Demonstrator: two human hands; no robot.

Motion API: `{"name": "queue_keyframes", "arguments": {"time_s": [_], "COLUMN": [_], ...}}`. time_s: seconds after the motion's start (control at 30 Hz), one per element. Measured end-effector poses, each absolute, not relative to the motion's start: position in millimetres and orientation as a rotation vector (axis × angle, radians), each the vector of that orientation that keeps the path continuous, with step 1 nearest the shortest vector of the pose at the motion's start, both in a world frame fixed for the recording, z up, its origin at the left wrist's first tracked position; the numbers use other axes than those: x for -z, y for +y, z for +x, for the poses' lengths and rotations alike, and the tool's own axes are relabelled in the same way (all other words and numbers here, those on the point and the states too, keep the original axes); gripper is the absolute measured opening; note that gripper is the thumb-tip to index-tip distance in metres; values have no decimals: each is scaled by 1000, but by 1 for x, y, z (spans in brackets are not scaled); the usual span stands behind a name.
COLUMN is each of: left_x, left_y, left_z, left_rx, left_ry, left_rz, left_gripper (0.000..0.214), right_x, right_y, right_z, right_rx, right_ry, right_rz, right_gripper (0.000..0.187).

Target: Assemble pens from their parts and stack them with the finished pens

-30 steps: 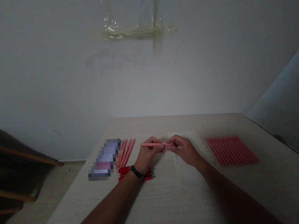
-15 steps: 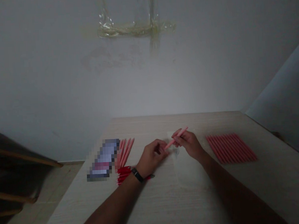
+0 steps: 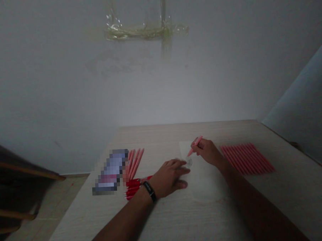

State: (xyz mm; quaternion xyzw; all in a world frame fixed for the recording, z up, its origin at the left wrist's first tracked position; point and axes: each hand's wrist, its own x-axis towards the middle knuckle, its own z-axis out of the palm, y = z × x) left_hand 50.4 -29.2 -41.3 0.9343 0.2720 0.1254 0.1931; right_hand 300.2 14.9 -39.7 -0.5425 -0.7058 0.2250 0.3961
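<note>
Only a small mark (image 3: 189,162) is made on the paper (image 3: 203,182) so far, a pink pen (image 3: 199,139) gripped in the right fingers (image 3: 201,144), the left hand (image 3: 169,178) laid open, other pens (image 3: 248,159) left on the desk (image 3: 204,132).

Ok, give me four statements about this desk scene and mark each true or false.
1. The right hand holds a pink stick. True.
2. The left hand lies flat on the desk, its fingertips at the edge of a sheet of paper. True.
3. The black wristband is on the right wrist. False: it is on the left wrist.
4. The row of pink sticks lies left of the paper. False: it lies to the right of the paper.
</note>
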Motion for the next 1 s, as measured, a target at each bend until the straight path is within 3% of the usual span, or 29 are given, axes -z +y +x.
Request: {"name": "queue_keyframes", "arguments": {"time_s": [0.27,0.47,0.67,0.8,1.0], "left_x": [40,26,29,30,29], "left_y": [-30,-32,-26,-25,-27], "left_z": [50,51,53,57,61], "left_rx": [-370,-515,-882,-1157,-1235], "left_ry": [759,830,982,947,887], "left_rz": [2625,2542,2040,1675,1433], "left_gripper": [55,47,38,37,35], "right_x": [35,28,33,42,50], "right_y": [15,12,0,-12,-18], "right_z": [308,294,262,238,226], "right_rx": [-276,-702,-1064,-1175,-1221], "right_ry": [-1734,-1449,-1234,-1141,-1194], "right_rz": [-1467,-1149,-826,-754,-847], "right_gripper": [28,23,23,25,31]}}
